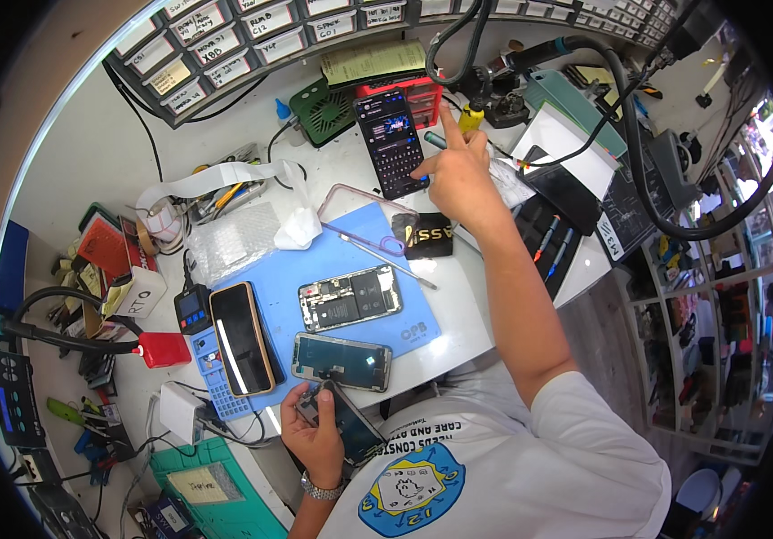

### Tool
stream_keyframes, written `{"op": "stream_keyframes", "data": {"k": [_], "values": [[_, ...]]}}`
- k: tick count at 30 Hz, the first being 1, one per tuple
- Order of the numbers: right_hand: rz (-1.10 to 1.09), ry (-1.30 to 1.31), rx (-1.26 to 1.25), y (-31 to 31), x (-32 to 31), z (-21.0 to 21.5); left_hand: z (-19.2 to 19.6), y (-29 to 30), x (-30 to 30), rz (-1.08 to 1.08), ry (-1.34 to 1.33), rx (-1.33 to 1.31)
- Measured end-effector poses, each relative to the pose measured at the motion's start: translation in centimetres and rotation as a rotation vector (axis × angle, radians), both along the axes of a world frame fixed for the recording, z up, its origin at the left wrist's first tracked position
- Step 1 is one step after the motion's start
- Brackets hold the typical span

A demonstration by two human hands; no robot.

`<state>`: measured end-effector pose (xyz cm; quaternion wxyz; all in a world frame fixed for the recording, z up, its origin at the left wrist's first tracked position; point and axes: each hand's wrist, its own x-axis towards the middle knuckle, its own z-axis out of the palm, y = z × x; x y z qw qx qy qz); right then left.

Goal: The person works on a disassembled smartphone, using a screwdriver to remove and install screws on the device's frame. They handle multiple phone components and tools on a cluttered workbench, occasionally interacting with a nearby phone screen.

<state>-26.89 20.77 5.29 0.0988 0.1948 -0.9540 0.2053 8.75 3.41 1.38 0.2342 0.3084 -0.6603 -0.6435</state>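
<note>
My left hand, with a metal watch band on its wrist, grips a dark phone screen panel by its upper end, just off the table's near edge. My right hand reaches over a lit phone propped upright at the back, showing a chat and keyboard. Its thumb is at the keyboard's right edge and its index finger points away. A slim tool with a teal end sticks out from between its fingers. An opened phone body with battery exposed lies on the blue mat. A detached screen rests nearer.
A dark phone in a tan case lies left on the mat. Bubble wrap, a tweezers-like tool and a red bottle are around it. Thick black hoses arch at right. Labelled drawers line the back.
</note>
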Motion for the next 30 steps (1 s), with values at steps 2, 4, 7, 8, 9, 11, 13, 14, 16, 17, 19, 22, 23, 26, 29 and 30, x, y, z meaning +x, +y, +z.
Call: {"op": "stream_keyframes", "data": {"k": [2, 4, 7, 8, 9, 11, 13, 14, 16, 17, 19, 22, 23, 26, 29, 30], "values": [[0.012, -0.005, 0.012, 0.0, -0.5, -0.8, 0.0, 0.0, 0.0, -0.003, -0.001, 0.002], [0.009, 0.011, 0.006, -0.1, -0.4, -0.5, -0.1, 0.0, 0.0, -0.004, -0.002, -0.017], [0.028, 0.064, -0.041, -0.1, -0.3, -0.4, -0.1, -0.1, 0.0, -0.007, 0.003, -0.018], [0.038, 0.088, -0.063, -0.1, -0.3, -0.4, -0.2, -0.1, 0.0, -0.006, 0.002, -0.016], [0.036, 0.075, -0.064, -0.2, -0.3, -0.5, -0.2, -0.1, 0.0, -0.006, 0.0, -0.013], [0.031, 0.051, -0.066, -0.5, -0.2, -0.4, -0.2, -0.1, 0.0, -0.006, 0.0, -0.011], [0.049, 0.063, -0.041, -0.6, 0.2, 0.1, 0.0, 0.0, 0.0, -0.001, 0.003, -0.013], [0.058, 0.069, -0.028, -0.7, 0.4, 0.3, -0.1, 0.0, 0.0, -0.001, -0.001, -0.009], [0.121, 0.047, -0.072, -1.1, 0.5, 0.1, -0.1, -0.1, 0.0, -0.001, -0.01, -0.003], [0.153, 0.036, -0.093, -1.3, 0.6, 0.0, -0.1, -0.1, 0.1, 0.0, -0.011, -0.01], [0.154, 0.01, -0.07, -1.7, 0.9, 0.1, -0.1, -0.1, 0.0, -0.003, -0.01, -0.021], [0.146, -0.008, -0.076, -1.7, 0.9, 0.3, -0.2, -0.1, 0.1, -0.007, -0.007, -0.033], [0.142, -0.011, -0.084, -1.5, 0.9, 0.4, -0.2, -0.1, 0.1, -0.008, -0.005, -0.017], [0.077, 0.028, -0.076, -0.9, 0.5, 0.4, 0.0, -0.1, 0.0, -0.008, 0.0, 0.014], [0.039, 0.025, -0.085, -0.5, -0.1, -0.2, -0.1, 0.0, 0.1, -0.004, 0.001, 0.0], [0.029, 0.027, -0.07, -0.3, -0.2, -0.3, -0.3, -0.1, 0.1, -0.004, -0.001, -0.009]]}}
